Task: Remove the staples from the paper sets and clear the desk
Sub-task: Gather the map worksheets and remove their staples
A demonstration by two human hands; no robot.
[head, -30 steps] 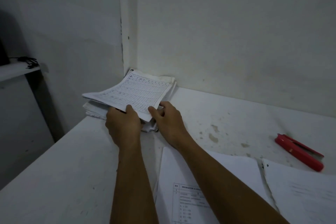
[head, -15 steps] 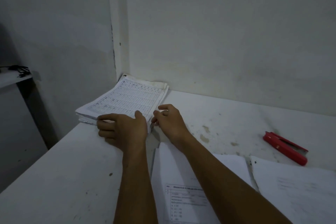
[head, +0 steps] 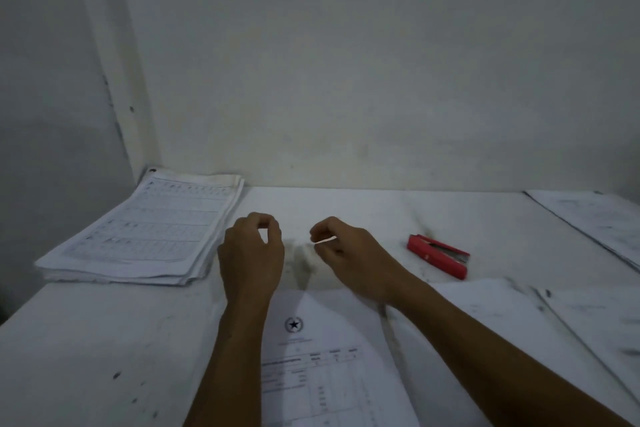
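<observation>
A stack [head: 145, 236] of papers lay flat on the tabletop [head: 86, 340], at the far left by the wall corner. The top page had rows of boxes on it. Just right of the stack, the left hand [head: 251, 253] was over the tabletop. Its fingers were loosely curled and it held nothing. Near it, the right hand [head: 346, 253] was also over the tabletop, fingers loosely curled. A thin pale strip showed by its fingertips, but it was too blurry to tell what it was. Below both hands lay a page [head: 322, 357] with a star mark and a table of print, and both arms crossed over it. To the right, a red staple tool [head: 438, 255] lay on the tabletop, apart from the hands. More sheets [head: 588, 315] lay near it on the right, and another sheet [head: 595, 215] lay at the far right.
</observation>
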